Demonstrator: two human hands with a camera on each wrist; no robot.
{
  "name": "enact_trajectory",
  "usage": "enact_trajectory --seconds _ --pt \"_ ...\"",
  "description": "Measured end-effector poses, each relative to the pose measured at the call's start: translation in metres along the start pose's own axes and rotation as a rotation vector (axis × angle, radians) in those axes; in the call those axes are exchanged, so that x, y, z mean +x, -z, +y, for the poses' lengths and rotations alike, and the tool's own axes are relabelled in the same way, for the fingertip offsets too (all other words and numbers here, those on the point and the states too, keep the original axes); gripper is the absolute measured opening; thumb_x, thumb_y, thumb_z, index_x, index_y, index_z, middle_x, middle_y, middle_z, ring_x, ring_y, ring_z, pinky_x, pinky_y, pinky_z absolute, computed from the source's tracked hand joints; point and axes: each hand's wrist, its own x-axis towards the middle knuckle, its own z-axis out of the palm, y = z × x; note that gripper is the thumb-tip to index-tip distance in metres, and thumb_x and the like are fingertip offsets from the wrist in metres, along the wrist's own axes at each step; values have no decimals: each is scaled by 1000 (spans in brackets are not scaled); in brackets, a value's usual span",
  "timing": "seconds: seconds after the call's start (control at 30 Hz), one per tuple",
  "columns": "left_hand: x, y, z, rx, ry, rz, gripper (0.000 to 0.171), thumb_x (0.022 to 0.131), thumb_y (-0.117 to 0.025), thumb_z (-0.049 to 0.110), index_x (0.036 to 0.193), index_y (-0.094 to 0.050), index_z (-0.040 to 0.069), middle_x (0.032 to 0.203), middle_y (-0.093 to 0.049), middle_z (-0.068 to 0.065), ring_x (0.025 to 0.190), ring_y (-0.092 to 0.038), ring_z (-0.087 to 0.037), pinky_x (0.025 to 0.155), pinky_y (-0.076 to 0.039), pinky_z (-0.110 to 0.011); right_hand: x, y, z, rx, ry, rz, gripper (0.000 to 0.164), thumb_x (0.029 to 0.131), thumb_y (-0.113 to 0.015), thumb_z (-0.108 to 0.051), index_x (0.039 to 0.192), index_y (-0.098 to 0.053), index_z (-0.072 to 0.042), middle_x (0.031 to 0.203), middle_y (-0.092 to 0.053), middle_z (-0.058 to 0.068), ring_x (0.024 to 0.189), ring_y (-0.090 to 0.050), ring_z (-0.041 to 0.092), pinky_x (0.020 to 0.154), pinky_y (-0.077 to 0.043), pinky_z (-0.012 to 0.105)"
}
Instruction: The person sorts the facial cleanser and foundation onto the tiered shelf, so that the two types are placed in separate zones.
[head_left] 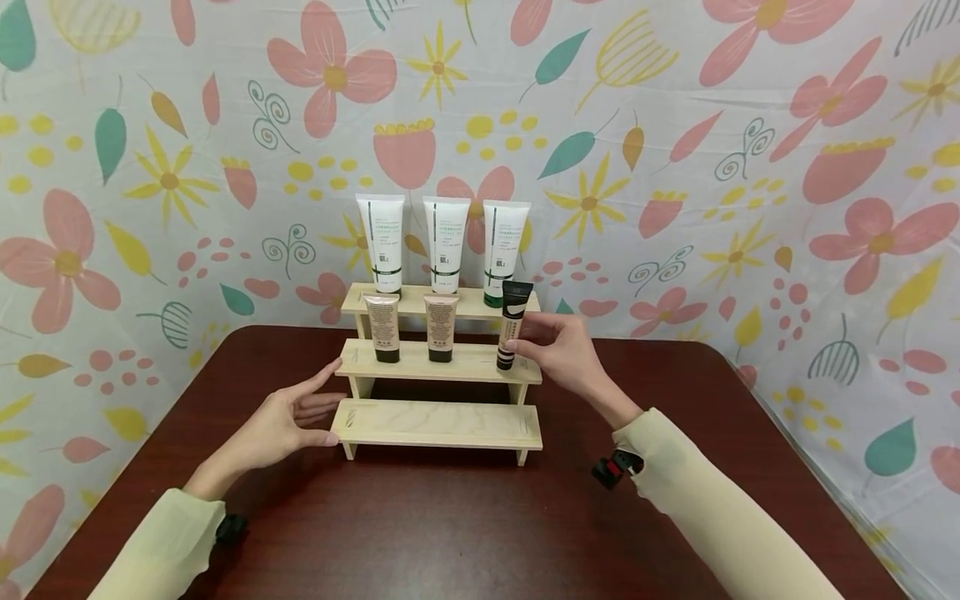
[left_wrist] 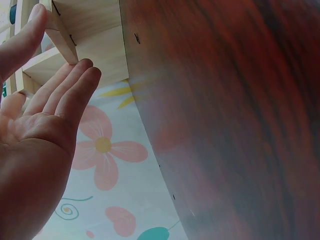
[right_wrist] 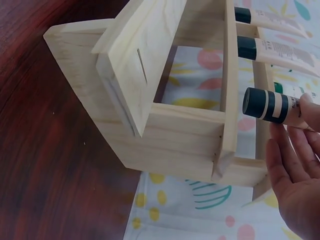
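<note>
A three-step wooden display rack [head_left: 438, 423] stands on the table. My right hand [head_left: 567, 352] pinches a slim beige tube [head_left: 512, 327] with black stripes and a black end, between thumb and fingers at the right end of the middle step. The right wrist view shows its dark cap [right_wrist: 255, 103] close by the step's edge. Two beige tubes with black caps, one left [head_left: 384, 327] and one centre [head_left: 440, 327], stand on that same step. My left hand [head_left: 273, 423] is at the rack's left end, fingers extended, fingertips right at the step edges.
Three white tubes with green print, left [head_left: 384, 242], middle [head_left: 447, 242] and right [head_left: 504, 248], stand on the top step. A dark red-brown table [head_left: 420, 533] lies under the rack. Behind it hangs a flower-patterned curtain [head_left: 480, 100].
</note>
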Motion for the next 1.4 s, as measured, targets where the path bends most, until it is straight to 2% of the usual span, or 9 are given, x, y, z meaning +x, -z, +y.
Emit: enact_trajectory --seconds 0.1,0.17,0.37,0.43,0.67,0.9,1.13,1.27,1.4 --pt "-1 1 1 5 5 1 106 84 -90 3 169 -28 21 139 -63 -27 127 -62 -44 100 -54 -55 4 -6 2 2 5 9 26 91 -86 -11 115 -80 -3 96 -79 11 87 -76 30 67 -54 24" --pt "-1 1 1 1 8 1 107 83 -90 3 169 -28 21 139 -63 -27 127 -62 -44 100 -54 -55 6 -9 3 -9 -8 17 31 90 -86 -12 119 -79 -2 100 -79 11 92 -76 27 73 -57 25" --pt "-1 -1 0 -2 8 0 107 84 -90 3 169 -28 22 140 -62 -27 128 -61 -43 101 -54 -54 10 -15 4 -14 -48 20 41 90 -87 -13 126 -75 -1 107 -79 13 100 -76 25 86 -61 39" --pt "0 -2 0 -2 8 1 107 84 -90 3 169 -28 22 140 -62 -28 128 -62 -43 101 -54 -54 10 -16 6 -20 -47 22 40 90 -87 -13 125 -76 0 106 -79 13 100 -76 26 86 -61 39" --pt "0 -2 1 5 9 -1 107 83 -90 3 169 -28 21 140 -62 -27 128 -62 -43 101 -54 -54 11 -16 10 -22 -42 23 35 90 -87 -14 121 -77 -1 102 -79 11 97 -76 25 80 -60 31" --pt "0 -2 1 3 4 -3 107 83 -90 3 169 -28 20 140 -62 -27 128 -61 -43 101 -54 -54 11 -15 8 -22 -59 22 42 89 -88 -13 126 -75 1 107 -78 14 102 -75 27 87 -61 42" --pt "0 -2 1 -1 10 -2 107 83 -90 3 169 -28 21 140 -62 -28 128 -61 -43 101 -53 -54 10 -14 9 -33 -76 18 43 89 -88 -14 127 -75 1 111 -77 14 104 -75 28 88 -61 44" --pt "1 -2 0 -2 3 -1 107 83 -90 2 169 -28 19 141 -61 -28 129 -61 -42 102 -53 -55 10 -14 10 -29 -76 17 43 88 -89 -14 127 -75 0 110 -77 14 102 -75 27 85 -62 42" --pt "0 -3 -1 -11 1 -3 107 83 -90 2 169 -28 19 141 -60 -29 129 -61 -42 102 -53 -55 9 -15 11 -34 -62 17 39 88 -89 -13 123 -77 -1 106 -78 12 96 -76 26 79 -61 33"
